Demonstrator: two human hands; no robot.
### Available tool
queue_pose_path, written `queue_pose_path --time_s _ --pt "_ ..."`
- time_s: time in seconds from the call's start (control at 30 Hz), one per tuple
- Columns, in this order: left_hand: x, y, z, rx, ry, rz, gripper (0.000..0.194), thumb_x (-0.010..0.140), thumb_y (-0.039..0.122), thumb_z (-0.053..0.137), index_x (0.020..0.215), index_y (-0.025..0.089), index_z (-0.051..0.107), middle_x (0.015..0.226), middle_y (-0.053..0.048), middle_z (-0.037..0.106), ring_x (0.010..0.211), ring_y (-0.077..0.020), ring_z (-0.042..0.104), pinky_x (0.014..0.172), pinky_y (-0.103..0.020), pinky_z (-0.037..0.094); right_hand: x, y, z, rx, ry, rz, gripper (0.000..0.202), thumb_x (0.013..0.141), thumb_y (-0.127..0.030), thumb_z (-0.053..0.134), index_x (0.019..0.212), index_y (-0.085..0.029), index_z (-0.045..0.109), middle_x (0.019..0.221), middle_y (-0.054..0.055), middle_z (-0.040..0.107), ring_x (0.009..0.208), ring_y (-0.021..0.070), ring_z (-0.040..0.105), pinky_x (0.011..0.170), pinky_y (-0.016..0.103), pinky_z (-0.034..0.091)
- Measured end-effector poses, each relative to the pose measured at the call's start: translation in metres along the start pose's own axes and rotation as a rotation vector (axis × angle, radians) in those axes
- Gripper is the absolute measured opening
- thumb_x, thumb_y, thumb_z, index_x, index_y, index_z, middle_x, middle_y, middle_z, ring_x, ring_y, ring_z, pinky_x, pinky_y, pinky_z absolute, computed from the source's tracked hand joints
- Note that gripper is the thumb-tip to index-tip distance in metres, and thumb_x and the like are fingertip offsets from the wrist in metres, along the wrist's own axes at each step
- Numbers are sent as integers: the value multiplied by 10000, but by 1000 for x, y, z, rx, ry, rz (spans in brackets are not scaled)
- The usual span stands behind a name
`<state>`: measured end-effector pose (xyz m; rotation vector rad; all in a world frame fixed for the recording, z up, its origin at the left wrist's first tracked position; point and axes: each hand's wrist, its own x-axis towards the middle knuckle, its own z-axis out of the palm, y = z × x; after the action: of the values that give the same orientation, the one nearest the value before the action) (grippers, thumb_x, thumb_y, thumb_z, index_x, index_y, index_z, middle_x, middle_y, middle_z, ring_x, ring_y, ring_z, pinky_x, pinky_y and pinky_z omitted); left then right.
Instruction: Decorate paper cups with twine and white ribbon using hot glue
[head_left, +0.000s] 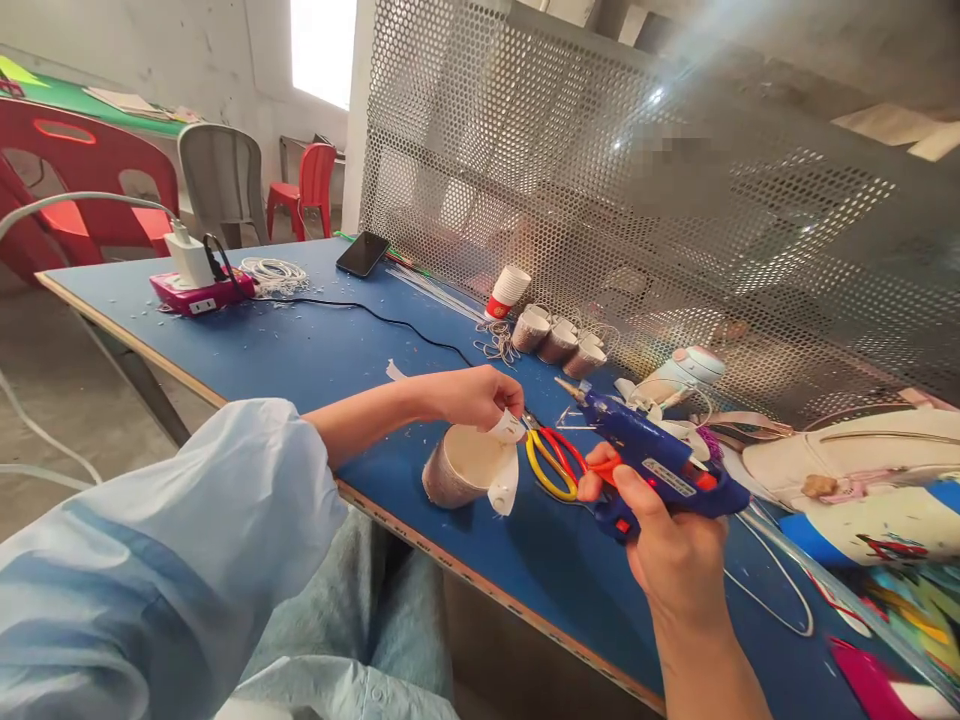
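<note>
My left hand (486, 396) pinches a small white strip (508, 427) with dark marks on it, just above the rim of a paper cup. This cup (454, 472) stands tilted-looking near the table's front edge, its outside wrapped in a rough brownish covering. A white flap (504, 486) sticks out from the cup's right side. In my right hand (667, 525) is a blue hot glue gun (637, 440), its nozzle pointing up and left, apart from the cup. Between cup and glue gun lies a tool with yellow and red looped handles (556, 462).
Several wrapped cups (559, 342) and a stack of paper cups (510, 288) stand by the perforated metal screen (465, 130). A phone (363, 254), a pink power strip (202, 292) and cords lie at the far left. A light-blue bottle (686, 370) and a cream bag (817, 460) are at right.
</note>
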<state>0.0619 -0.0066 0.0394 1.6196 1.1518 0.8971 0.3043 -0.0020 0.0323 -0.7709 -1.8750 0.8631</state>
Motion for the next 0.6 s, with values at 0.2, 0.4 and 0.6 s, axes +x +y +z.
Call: queue_pose_path --time_s 0.2,0.4,0.6 --pt "7 -7 2 -20 50 -5 240 605 289 741 617 164 537 557 57 505 527 -79 437 463 -189 328 -10 -19 1 54 -87 33 193 857 -416 650 937 -244 685 796 43 714 630 211 662 645 388 560" --pt "-7 -12 -12 -193 -88 -19 221 681 208 668 898 169 648 637 45 585 518 -84 507 465 -191 373 -9 -23 21 33 -234 127 201 853 -421 643 949 -246 619 849 29 724 660 187 683 665 331 566" --pt "-27 -23 -34 -240 -44 -16 324 787 297 648 1082 163 654 693 6 635 556 -98 547 532 -214 447 -9 -13 32 87 -333 117 200 873 -430 613 964 -253 601 894 28 722 684 188 692 669 325 549"
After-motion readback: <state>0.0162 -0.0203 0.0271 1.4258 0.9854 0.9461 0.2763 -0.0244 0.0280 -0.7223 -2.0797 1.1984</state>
